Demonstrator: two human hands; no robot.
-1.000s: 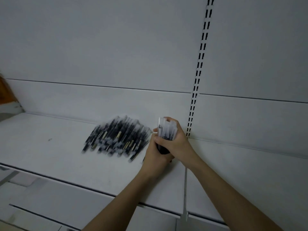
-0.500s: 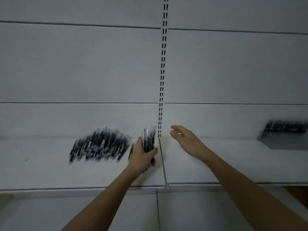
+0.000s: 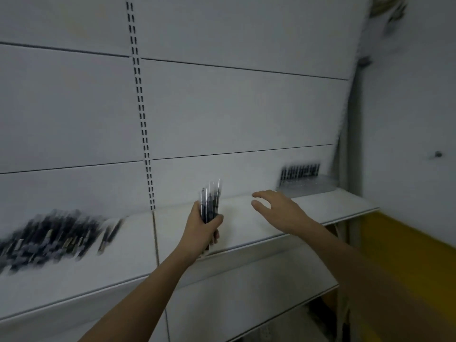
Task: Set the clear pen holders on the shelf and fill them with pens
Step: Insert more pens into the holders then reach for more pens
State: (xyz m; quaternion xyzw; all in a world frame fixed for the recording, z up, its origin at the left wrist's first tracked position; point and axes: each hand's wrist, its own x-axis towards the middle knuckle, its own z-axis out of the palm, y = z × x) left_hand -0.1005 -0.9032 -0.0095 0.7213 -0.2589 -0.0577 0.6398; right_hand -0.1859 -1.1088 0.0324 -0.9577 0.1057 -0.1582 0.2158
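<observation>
My left hand (image 3: 203,229) grips a bundle of black pens (image 3: 210,202) upright over the white shelf (image 3: 246,233), near its front edge. My right hand (image 3: 278,208) hovers to the right of the bundle, fingers spread and holding nothing. A blurred pile of black pens (image 3: 53,236) lies on the shelf at the left. At the far right end of the shelf stands a clear pen holder (image 3: 307,185) with a row of black pens (image 3: 299,172) upright in it against the back wall.
A slotted upright (image 3: 140,107) runs down the white back panel. A lower shelf (image 3: 246,287) sits beneath. A wall (image 3: 407,119) closes the right end, with a yellow surface (image 3: 399,245) below it.
The view has swung to the right. My right hand let go of the bundle and moved right toward the holder. My left hand carried the pens rightward past the upright.
</observation>
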